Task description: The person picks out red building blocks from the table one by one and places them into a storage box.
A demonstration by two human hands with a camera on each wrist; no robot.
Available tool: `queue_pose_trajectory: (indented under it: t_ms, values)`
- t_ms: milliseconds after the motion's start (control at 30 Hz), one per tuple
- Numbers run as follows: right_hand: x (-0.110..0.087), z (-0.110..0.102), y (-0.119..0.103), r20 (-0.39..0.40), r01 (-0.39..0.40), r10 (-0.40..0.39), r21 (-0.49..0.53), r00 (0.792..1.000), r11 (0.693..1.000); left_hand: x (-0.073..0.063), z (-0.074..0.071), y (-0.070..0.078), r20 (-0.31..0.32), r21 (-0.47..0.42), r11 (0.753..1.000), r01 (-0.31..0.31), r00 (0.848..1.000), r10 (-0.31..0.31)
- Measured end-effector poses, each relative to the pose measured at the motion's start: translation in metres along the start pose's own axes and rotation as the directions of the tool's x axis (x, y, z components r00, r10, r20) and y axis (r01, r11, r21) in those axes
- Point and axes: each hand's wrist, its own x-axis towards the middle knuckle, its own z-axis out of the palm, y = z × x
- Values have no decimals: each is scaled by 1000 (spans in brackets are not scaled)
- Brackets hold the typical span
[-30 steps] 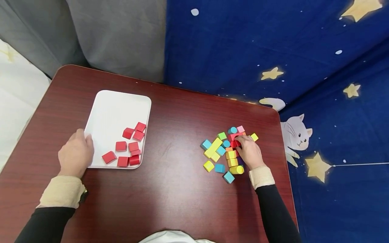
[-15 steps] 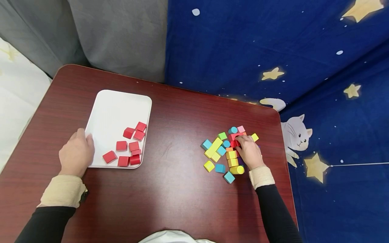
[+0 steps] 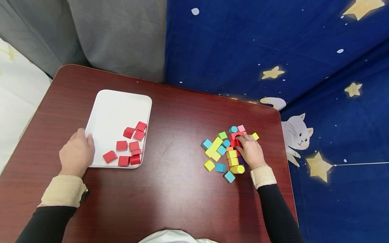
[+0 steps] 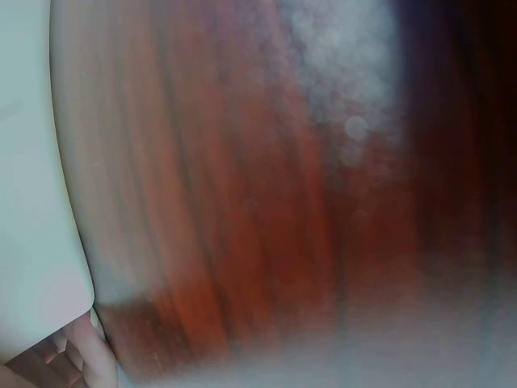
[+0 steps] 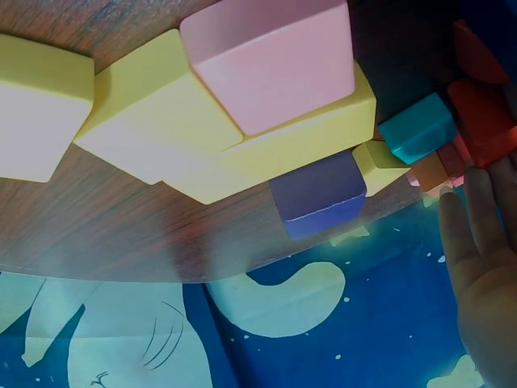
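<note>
A white tray (image 3: 118, 108) lies at the left of the table in the head view, with several red blocks (image 3: 122, 145) toward its near right side. My left hand (image 3: 76, 153) grips the tray's left edge; the left wrist view shows curled fingers (image 4: 95, 356) below the tray's corner. On the right, my right hand (image 3: 251, 152) reaches into a pile of coloured blocks. Its thumb and fingers pinch a red block (image 3: 234, 143), partly hidden by them. In the right wrist view its fingertips meet a red block (image 5: 482, 121) at the right edge.
Around the right hand lie a yellow long block (image 3: 213, 147), blue cubes (image 3: 229, 177), a yellow cylinder (image 3: 237, 169) and a green block (image 3: 222, 135). The dark red table (image 3: 170, 202) ends just right of the pile. A blue star curtain (image 3: 228, 44) hangs behind it.
Hardly anything moves. My right hand shifts very slightly at the red blocks, while the left hand keeps its grip on the tray.
</note>
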Motion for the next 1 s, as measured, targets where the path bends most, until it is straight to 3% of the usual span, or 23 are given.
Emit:
queue_pose_trajectory:
  t_ms: [367,667,1000]
  values:
    - [-2,-7,-2,39,-42,41,29,998,999,0,1,1,-5,-1,1000,-9,1000,9]
    - [-1,-20,-10,32,-35,34,28,999,999,0,1,-2,-25,-4,1000,-10,1000,10]
    - [1,-30,-24,-11,-24,25,81,1000,996,0,1,-1,3,-5,1000,-2,1000,2]
